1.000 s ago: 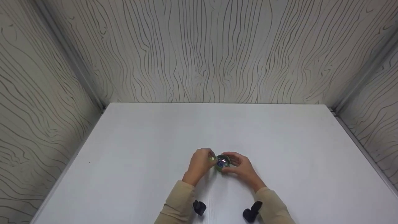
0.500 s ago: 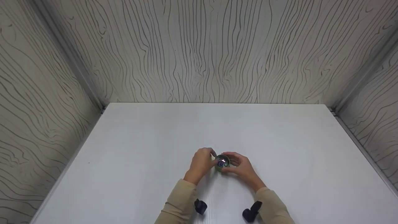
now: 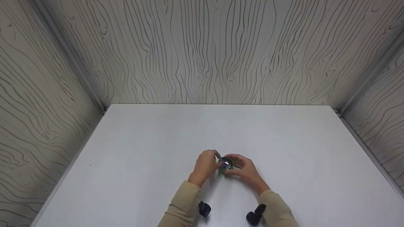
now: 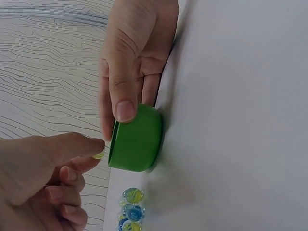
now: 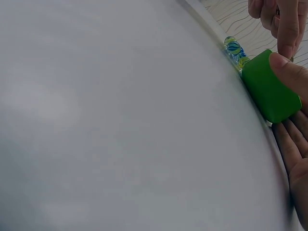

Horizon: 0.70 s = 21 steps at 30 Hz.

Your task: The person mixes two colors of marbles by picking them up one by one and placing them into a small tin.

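Observation:
My right hand point(image 3: 247, 171) holds a small green cup point(image 4: 137, 139) on the white table, thumb on one side and fingers on the other. At the cup's rim, my left hand point(image 3: 205, 165) pinches a yellowish glass marble point(image 4: 98, 155) between thumb and forefinger; most of the marble is hidden by the fingertips. Shiny blue and dark glints show inside the cup in the head view, too small to make out. Several clear marbles with blue and yellow swirls point(image 4: 133, 211) sit beside the cup, under the left hand, where the head view hides them.
The white table point(image 3: 142, 142) is bounded at the back and sides by wood-patterned panels point(image 3: 202, 56). Black wrist cameras point(image 3: 204, 209) stick out from both sleeves, low over the table. A tiny dark speck lies far left.
My left hand has shifted slightly right toward the cup's mouth, and the yellowish marble seen in its fingers is now hidden in the head view. The right hand and cup stay put.

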Motion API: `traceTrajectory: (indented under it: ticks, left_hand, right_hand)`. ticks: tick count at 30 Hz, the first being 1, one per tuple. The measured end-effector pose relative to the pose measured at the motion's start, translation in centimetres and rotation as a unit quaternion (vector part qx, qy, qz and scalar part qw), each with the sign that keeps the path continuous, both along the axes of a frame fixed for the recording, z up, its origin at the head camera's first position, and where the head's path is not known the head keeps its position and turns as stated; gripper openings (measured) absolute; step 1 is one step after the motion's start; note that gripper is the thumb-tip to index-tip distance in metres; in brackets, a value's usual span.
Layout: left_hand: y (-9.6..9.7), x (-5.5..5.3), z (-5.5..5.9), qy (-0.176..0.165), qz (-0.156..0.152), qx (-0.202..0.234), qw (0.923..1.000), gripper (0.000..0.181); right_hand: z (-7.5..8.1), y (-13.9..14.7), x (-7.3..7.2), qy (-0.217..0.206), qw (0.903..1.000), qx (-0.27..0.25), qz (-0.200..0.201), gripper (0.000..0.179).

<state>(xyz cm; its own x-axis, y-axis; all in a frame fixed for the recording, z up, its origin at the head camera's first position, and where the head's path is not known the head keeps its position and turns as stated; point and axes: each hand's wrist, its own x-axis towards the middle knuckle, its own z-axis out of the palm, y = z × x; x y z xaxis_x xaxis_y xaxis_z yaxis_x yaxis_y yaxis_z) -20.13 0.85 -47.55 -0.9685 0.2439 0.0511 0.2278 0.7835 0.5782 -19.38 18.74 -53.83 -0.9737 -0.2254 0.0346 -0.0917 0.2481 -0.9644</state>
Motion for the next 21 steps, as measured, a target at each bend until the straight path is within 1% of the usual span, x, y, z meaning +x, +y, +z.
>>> traceTrajectory:
  ticks: [4,11,18,21]
  left_hand:
    - [0.03,-0.04,-0.12,0.010,-0.007,-0.006,0.9999,0.016]
    - [0.25,-0.13,-0.01,0.016,-0.009,-0.014,0.9997,0.017]
    - [0.29,-0.27,-0.04,0.010,-0.013,-0.015,0.9998,0.016]
    - [0.30,-0.33,-0.14,0.014,-0.017,-0.010,0.9997,0.015]
  right_hand:
    - [0.06,0.09,0.09,-0.004,1.0000,-0.005,0.003,0.063]
    - [0.13,0.05,0.09,0.005,0.9998,-0.009,0.014,0.064]
    - [0.25,-0.02,0.14,0.006,0.9997,-0.014,0.017,0.063]
    - [0.24,-0.06,0.13,0.007,0.9998,-0.010,0.016,0.063]
